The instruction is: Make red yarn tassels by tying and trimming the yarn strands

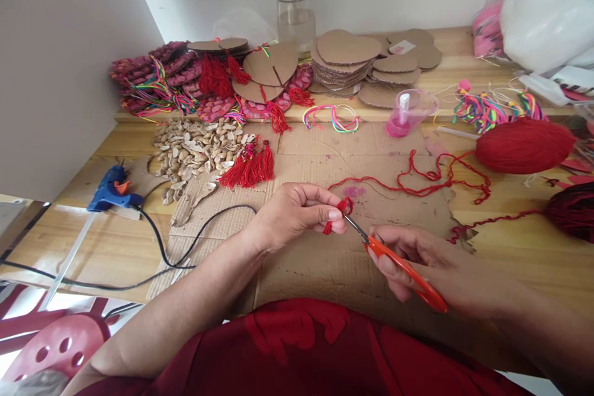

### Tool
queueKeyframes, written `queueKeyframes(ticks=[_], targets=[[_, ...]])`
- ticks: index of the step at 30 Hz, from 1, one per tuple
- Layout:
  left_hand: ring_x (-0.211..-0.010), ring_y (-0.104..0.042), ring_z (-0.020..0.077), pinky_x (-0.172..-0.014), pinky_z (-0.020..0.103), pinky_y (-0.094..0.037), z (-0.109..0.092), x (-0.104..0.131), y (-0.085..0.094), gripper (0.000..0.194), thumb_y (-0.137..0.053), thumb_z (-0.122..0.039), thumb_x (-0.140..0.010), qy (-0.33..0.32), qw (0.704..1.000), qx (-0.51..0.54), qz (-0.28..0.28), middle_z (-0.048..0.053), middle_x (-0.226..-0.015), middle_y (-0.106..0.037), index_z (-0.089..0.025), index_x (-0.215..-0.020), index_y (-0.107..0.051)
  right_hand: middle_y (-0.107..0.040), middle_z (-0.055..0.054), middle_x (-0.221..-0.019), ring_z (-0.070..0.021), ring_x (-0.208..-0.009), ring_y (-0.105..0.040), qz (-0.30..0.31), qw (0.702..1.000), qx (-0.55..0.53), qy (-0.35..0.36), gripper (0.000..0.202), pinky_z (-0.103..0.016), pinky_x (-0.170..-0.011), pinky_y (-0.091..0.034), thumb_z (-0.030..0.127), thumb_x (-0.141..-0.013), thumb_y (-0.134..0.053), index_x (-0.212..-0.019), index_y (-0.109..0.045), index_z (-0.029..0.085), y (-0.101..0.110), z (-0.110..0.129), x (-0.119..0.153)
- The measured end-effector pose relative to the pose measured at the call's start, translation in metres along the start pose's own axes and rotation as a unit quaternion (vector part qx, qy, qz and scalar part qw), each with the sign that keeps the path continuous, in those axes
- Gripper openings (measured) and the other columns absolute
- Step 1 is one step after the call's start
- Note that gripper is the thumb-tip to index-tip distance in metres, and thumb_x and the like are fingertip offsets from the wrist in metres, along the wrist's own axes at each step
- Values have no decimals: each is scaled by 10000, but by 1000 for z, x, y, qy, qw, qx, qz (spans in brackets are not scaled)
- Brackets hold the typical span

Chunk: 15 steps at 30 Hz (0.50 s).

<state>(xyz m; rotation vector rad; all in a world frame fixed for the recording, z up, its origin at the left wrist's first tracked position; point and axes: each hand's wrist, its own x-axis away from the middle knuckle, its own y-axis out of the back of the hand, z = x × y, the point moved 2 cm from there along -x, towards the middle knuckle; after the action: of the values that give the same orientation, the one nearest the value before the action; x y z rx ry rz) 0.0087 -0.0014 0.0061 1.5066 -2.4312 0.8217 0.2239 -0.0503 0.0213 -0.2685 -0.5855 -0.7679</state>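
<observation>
Between its thumb and fingers my left hand (pixel 304 213) pinches a small loop of red yarn (pixel 344 205), over the cardboard sheet. A strand of that yarn runs off to the right towards a red yarn ball (pixel 524 144). My right hand (pixel 408 257) is closed around orange-handled scissors (pixel 406 272). Their metal tips point left and meet the yarn at my left fingertips; whether the blades are apart cannot be made out. Just behind my left hand lies a bunch of red tassels (pixel 250 165).
A blue glue gun (pixel 111 190) with its black cord lies at left. Peanut shells (pixel 199 148) are heaped on the cardboard sheet (pixel 301 154). Along the back stand cardboard discs (pixel 348 48), a bottle (pixel 296 9) and a plastic cup with pink liquid (pixel 398 127). A dark red yarn ball (pixel 573 210) sits far right.
</observation>
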Motion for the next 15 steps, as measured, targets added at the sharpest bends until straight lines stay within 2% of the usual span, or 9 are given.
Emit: queueKeyframes(ticks=[9, 15], targets=[[-650, -693, 143, -635, 238, -501, 2, -1, 2, 291, -846, -260, -705, 0, 1000, -5, 5, 91, -733, -755, -96, -892, -695, -576, 13, -588, -102, -541, -425, 37, 999, -32, 9, 470, -226, -529, -308, 652, -868, -610, -799, -508, 198, 2, 0, -3], [-652, -694, 132, -637, 227, -499, 2, -1, 2, 275, -831, -234, -727, 1, 1000, -15, 9, 91, -745, -760, -91, -916, -692, -576, 13, -581, -97, -531, -423, 43, 999, -30, 15, 465, -222, -523, -309, 644, -889, -586, -795, -506, 195, 2, 1, -6]])
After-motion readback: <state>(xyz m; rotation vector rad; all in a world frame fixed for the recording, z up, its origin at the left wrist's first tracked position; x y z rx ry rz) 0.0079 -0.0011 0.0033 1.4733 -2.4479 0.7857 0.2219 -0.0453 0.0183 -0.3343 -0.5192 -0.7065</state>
